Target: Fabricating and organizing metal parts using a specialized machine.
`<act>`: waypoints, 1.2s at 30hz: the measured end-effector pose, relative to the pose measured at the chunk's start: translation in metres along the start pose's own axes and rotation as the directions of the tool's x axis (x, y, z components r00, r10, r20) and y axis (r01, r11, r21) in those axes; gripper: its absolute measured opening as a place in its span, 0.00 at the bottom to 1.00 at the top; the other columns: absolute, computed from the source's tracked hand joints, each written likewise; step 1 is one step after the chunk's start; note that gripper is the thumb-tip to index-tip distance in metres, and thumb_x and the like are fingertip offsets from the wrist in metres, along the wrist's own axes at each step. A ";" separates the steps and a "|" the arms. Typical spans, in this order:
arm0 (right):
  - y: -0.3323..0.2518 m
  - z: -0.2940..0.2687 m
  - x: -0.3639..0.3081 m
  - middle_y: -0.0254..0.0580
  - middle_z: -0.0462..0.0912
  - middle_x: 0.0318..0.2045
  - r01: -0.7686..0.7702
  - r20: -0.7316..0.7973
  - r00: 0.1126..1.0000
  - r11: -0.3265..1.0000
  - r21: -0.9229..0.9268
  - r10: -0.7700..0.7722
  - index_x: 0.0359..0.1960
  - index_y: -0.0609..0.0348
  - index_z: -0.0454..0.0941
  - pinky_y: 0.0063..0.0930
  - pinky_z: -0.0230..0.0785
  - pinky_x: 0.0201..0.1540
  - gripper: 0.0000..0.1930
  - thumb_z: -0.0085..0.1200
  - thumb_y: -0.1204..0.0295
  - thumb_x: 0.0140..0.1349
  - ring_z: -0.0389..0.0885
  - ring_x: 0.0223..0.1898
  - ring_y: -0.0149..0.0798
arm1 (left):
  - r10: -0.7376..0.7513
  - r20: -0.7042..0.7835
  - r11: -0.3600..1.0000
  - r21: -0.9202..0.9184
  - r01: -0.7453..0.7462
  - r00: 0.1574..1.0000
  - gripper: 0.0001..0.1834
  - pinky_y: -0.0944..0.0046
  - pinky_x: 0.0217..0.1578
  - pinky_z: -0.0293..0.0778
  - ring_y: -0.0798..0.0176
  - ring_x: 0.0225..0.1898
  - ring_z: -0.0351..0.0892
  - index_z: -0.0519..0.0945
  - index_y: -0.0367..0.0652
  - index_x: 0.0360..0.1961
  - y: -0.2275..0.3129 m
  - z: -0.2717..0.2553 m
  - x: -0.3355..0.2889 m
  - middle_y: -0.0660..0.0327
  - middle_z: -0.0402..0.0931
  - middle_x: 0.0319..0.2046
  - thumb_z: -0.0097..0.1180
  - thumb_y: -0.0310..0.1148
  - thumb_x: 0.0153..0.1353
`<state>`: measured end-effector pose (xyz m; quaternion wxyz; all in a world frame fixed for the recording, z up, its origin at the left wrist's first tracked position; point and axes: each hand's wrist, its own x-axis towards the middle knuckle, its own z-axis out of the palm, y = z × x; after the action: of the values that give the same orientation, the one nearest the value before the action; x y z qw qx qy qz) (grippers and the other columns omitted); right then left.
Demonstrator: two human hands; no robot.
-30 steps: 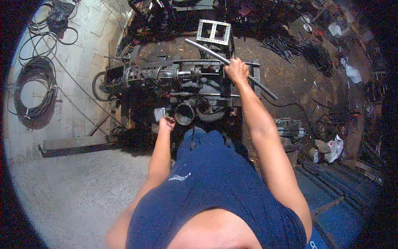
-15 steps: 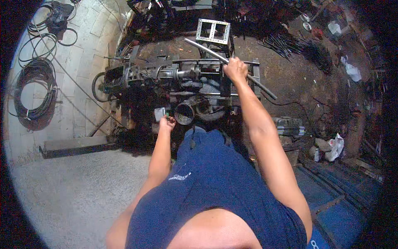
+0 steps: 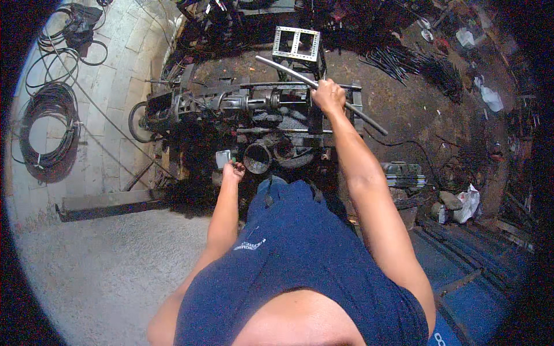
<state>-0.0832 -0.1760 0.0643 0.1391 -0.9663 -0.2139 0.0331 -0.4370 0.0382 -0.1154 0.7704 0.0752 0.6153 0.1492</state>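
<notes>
My right hand (image 3: 329, 96) is closed around a long, straight metal bar (image 3: 368, 123). The bar slants over the right part of a dark, greasy machine (image 3: 262, 102) with shiny round parts and rails. Its far end points up and to the left, its near end down and to the right. Lower down on the left, my left hand (image 3: 234, 171) has its fingers curled together just beside a small pale grey box (image 3: 223, 158). What those fingers hold, if anything, is too small to make out. To the right of that hand is the round open mouth of a dirty container (image 3: 257, 158).
A pale perforated metal frame (image 3: 296, 44) stands beyond the machine. Bundles of dark rods (image 3: 392, 62) lie at the far right. Coiled cable (image 3: 49, 124) rests on the left floor, and a long metal beam (image 3: 109, 203) lies nearer. Bundled rods (image 3: 404, 181) sit right of my forearm.
Both hands keep their places and grips. The bar's near end has shifted very slightly right and up. The machine's shiny round part looks a little different, as if turned or moved.
</notes>
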 end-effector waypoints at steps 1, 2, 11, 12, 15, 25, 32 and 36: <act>0.001 -0.001 0.000 0.48 0.81 0.33 0.009 -0.010 1.000 1.000 -0.004 -0.009 0.31 0.57 0.82 0.40 0.73 0.40 0.14 0.57 0.60 0.47 0.81 0.37 0.49 | 0.000 0.000 1.000 0.000 0.000 1.000 0.11 0.62 0.23 0.64 0.63 0.18 0.63 0.63 0.43 0.27 0.000 -0.001 0.001 0.62 0.62 0.18 0.42 0.37 0.63; 0.003 -0.001 -0.001 0.48 0.81 0.33 0.018 -0.019 1.000 1.000 -0.008 -0.019 0.31 0.57 0.82 0.40 0.73 0.40 0.14 0.57 0.60 0.47 0.81 0.37 0.48 | 0.010 0.004 1.000 -0.005 -0.010 1.000 0.11 0.62 0.23 0.64 0.63 0.18 0.62 0.63 0.44 0.26 -0.001 -0.001 0.002 0.62 0.61 0.18 0.42 0.37 0.62; 0.000 -0.003 -0.001 0.53 0.81 0.34 -0.022 0.014 1.000 1.000 0.014 0.022 0.31 0.61 0.81 0.42 0.72 0.42 0.17 0.55 0.58 0.48 0.81 0.36 0.53 | 0.062 -0.011 0.995 0.081 -0.060 0.998 0.10 0.63 0.22 0.65 0.64 0.18 0.64 0.62 0.45 0.27 -0.003 0.000 0.002 0.62 0.62 0.18 0.41 0.36 0.63; 0.002 -0.001 0.000 0.53 0.81 0.34 -0.025 0.013 1.000 1.000 0.013 0.025 0.31 0.61 0.81 0.42 0.72 0.42 0.17 0.55 0.58 0.48 0.81 0.36 0.53 | 0.079 -0.042 0.993 0.091 -0.075 0.996 0.10 0.63 0.22 0.66 0.63 0.19 0.65 0.63 0.45 0.27 -0.004 0.003 -0.002 0.62 0.63 0.18 0.41 0.37 0.63; 0.008 -0.002 0.000 0.53 0.81 0.35 0.010 -0.010 1.000 1.000 0.022 -0.009 0.32 0.61 0.81 0.42 0.72 0.42 0.17 0.55 0.58 0.48 0.80 0.37 0.53 | 0.043 0.017 0.998 0.052 -0.043 0.999 0.11 0.63 0.22 0.66 0.63 0.20 0.66 0.63 0.44 0.27 -0.001 0.000 -0.004 0.61 0.63 0.18 0.40 0.38 0.64; 0.004 -0.006 -0.001 0.52 0.80 0.37 -0.029 0.025 0.999 1.000 0.005 0.029 0.33 0.60 0.81 0.41 0.72 0.44 0.18 0.55 0.59 0.48 0.80 0.39 0.53 | 0.067 0.010 0.995 0.075 -0.067 0.998 0.10 0.62 0.22 0.66 0.62 0.19 0.66 0.64 0.44 0.27 -0.003 0.003 -0.012 0.61 0.63 0.17 0.41 0.37 0.63; 0.005 -0.003 0.000 0.52 0.80 0.36 -0.042 0.027 0.999 0.999 -0.007 0.042 0.32 0.60 0.81 0.42 0.72 0.43 0.18 0.54 0.58 0.48 0.80 0.39 0.52 | 0.048 -0.028 0.996 0.071 -0.046 0.998 0.07 0.62 0.22 0.68 0.63 0.19 0.66 0.66 0.45 0.28 -0.001 0.003 -0.009 0.62 0.64 0.17 0.46 0.34 0.60; 0.004 -0.003 0.002 0.52 0.81 0.36 -0.035 0.021 0.999 0.999 -0.017 0.036 0.32 0.60 0.81 0.41 0.72 0.43 0.18 0.54 0.58 0.48 0.80 0.38 0.52 | 0.032 0.000 0.999 0.000 -0.032 0.999 0.09 0.62 0.22 0.68 0.63 0.19 0.65 0.64 0.44 0.26 -0.001 0.001 -0.004 0.62 0.63 0.17 0.46 0.34 0.60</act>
<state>-0.0799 -0.1792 0.0663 0.1282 -0.9707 -0.1984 0.0440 -0.4368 0.0365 -0.1116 0.7679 0.0852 0.6139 0.1615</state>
